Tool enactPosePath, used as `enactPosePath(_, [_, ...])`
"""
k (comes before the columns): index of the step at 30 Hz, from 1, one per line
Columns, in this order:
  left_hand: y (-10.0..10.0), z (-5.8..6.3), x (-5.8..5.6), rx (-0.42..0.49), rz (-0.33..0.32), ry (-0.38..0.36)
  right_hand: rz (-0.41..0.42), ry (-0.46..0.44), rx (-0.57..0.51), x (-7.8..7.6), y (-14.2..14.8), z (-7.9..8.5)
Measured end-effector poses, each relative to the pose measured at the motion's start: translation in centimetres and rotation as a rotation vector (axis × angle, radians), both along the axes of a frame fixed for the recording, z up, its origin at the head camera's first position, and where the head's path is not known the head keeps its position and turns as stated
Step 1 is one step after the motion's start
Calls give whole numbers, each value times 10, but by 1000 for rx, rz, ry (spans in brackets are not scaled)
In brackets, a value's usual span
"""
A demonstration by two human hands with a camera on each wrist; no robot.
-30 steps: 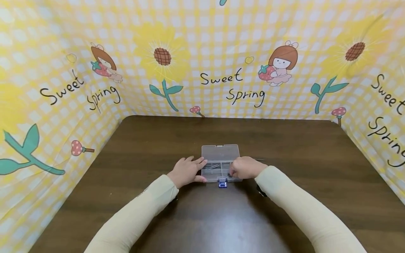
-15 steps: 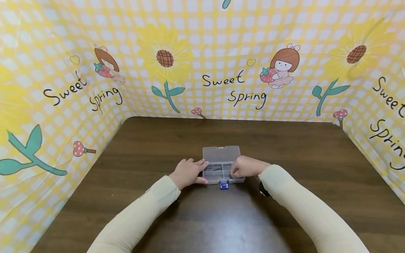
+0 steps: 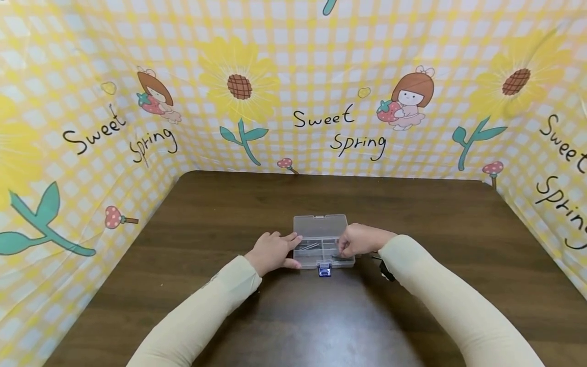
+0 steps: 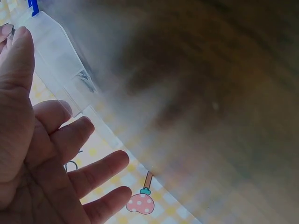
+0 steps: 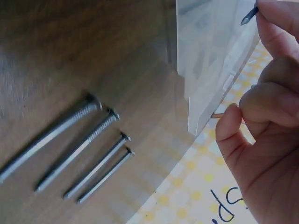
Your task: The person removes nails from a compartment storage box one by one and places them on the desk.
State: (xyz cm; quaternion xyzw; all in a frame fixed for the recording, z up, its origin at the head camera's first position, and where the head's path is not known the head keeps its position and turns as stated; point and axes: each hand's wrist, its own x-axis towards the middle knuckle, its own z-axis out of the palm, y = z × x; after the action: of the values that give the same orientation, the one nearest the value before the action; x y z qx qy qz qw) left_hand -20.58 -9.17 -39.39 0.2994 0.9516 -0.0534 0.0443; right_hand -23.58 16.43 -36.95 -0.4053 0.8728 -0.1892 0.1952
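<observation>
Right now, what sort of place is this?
Probably a screened-off work booth: a dark wood-grain tabletop, yellow-and-white checked sheeting behind and beside it, and an open, clear plastic compartment box.

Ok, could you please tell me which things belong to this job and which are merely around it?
Likely part of the job:
open clear box
metal pieces inside it
nail pinched by right hand
four nails on the table

Merely around it:
patterned cloth
table beneath

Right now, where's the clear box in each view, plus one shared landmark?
Head: clear box, below and right of centre; left hand at its left edge, right hand over its right side.
Left wrist: clear box, upper left.
Right wrist: clear box, top, right of centre.
Landmark: yellow-checked cloth.
</observation>
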Motion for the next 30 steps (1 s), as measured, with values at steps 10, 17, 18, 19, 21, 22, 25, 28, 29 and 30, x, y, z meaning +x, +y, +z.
enactPosePath(10, [-1, 1, -1, -31, 27, 2, -30, 66, 32, -1, 6, 6])
enactPosePath(17, [1, -1, 0, -43, 37, -8, -37, 91, 12, 3, 25, 2])
enactPosePath(18, [1, -2, 0, -46, 38, -10, -42, 87, 11, 4, 28, 0])
enactPosePath(19, [1, -3, 0, -48, 38, -13, -50, 84, 15, 5, 32, -1])
enactPosePath(21, [2, -4, 0, -47, 31, -17, -71, 79, 29, 7, 39, -4])
enactPosePath(22, [2, -4, -1, -47, 26, -18, -85, 76, 36, 8, 43, -4])
enactPosePath(25, [3, -3, -1, -38, 25, -15, -96, 88, 52, 9, 51, -5])
enactPosePath(28, [2, -1, 0, -34, 30, -11, -102, 83, 57, 10, 57, -4])
enactPosePath(29, [2, -1, 0, -31, 32, -12, -100, 84, 57, 10, 60, -3])
enactPosePath(30, [2, 0, 0, -31, 33, -13, -96, 88, 56, 10, 61, -2])
